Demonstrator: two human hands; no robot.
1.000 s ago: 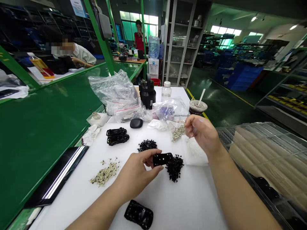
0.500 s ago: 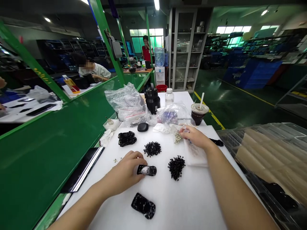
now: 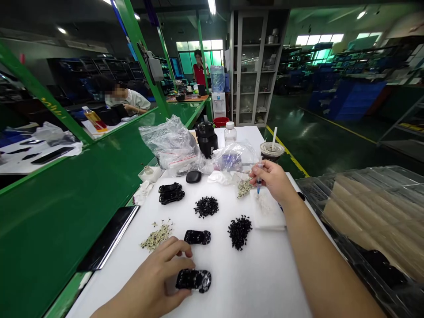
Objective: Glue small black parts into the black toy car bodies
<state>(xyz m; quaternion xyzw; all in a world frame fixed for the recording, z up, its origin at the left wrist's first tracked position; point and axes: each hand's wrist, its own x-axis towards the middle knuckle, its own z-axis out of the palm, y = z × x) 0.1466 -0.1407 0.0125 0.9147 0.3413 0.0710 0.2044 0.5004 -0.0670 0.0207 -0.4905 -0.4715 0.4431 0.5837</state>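
My left hand [image 3: 165,274] has its thumb and fingers around the left end of the nearer black car-shaped part [image 3: 194,280], which rests on the white table. Another black car-shaped part [image 3: 198,237] lies just beyond it. My right hand [image 3: 273,179] pinches a small syringe [image 3: 259,182], blue tip down, above a folded white cloth [image 3: 270,212]. Two piles of small black pieces, one in the middle [image 3: 206,206] and one nearer [image 3: 240,232], sit between the hands. Pale pieces form a pile at the left [image 3: 156,236] and another [image 3: 244,187] beside my right hand.
Stacked black parts [image 3: 171,193], a black oval case [image 3: 194,177], plastic bags [image 3: 168,141], a black bottle [image 3: 207,141] and a lidded cup [image 3: 272,150] stand farther back. A clear tray [image 3: 371,212] is at the right. Two people are beyond the green partition [image 3: 82,185].
My left hand has left the farther car-shaped part and moved nearer, taking hold of the other one. My right hand has lifted the syringe upright over the cloth. The left pale pile is uncovered.
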